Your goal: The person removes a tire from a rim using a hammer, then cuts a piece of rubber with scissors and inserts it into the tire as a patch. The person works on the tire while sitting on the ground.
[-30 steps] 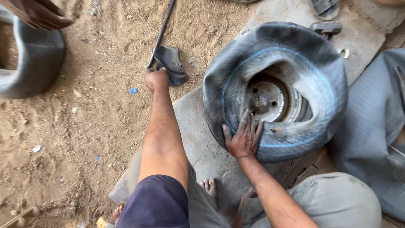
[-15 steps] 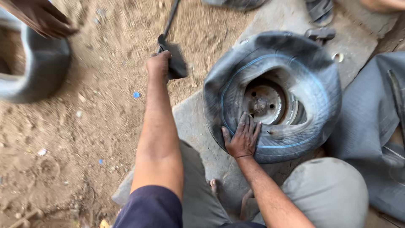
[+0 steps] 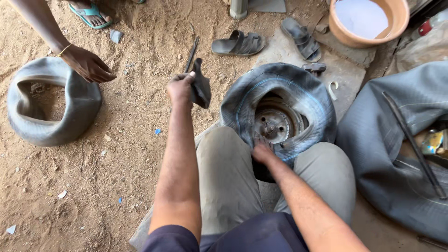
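Left hand: my left hand (image 3: 181, 88) is stretched out over the sand, fingers closed around a dark rubber piece (image 3: 201, 86) and, it seems, the near end of a thin metal bar (image 3: 191, 55).
Rubber piece: it hangs from the fist to the right side, above the sand (image 3: 121, 154), just beside the tyre.
Bar: it runs from the fist away from me, its far end low over the sand; I cannot tell if it touches.
Right hand: my right hand (image 3: 262, 151) lies flat on the near side of the tyre (image 3: 280, 109), fingers pressed down on the rubber; how far they are spread I cannot tell.
Tyre: small, it lies flat on a stone slab (image 3: 345, 70) between my knees, with the metal hub (image 3: 273, 125) in its middle.
Other person: a hand (image 3: 87, 63) with a thin bracelet hovers over an inner tube (image 3: 51, 105) at the left, well apart from me.
Right side: a big grey tube (image 3: 392, 140) lies with a long rod (image 3: 413, 144) across it.
Far side: two grey sandals (image 3: 268, 39) and an orange basin (image 3: 368, 21) with white content.
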